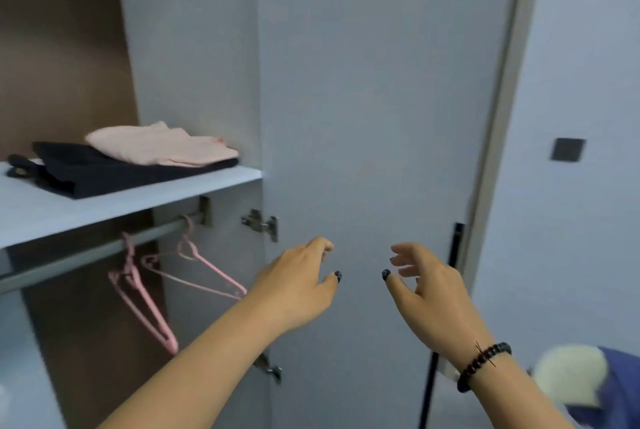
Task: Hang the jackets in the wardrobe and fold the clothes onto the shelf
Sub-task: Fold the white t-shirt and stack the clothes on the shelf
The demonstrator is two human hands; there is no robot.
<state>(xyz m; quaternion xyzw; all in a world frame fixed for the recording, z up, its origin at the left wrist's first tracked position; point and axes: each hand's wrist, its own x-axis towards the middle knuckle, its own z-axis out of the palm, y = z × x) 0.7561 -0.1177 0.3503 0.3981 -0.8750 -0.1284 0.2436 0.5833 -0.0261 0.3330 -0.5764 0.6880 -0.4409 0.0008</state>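
Wardrobe door (374,116) stands open ahead, plain, no writing legible. Its shelf (52,206) bears folded black clothes (114,172) under a pink garment (162,144); below, pink hangers (145,304) hang bare on the rail (86,255). Left hand (298,290) and right hand (426,293) hover before the door, fingers loosely curled and parted, holding nothing.
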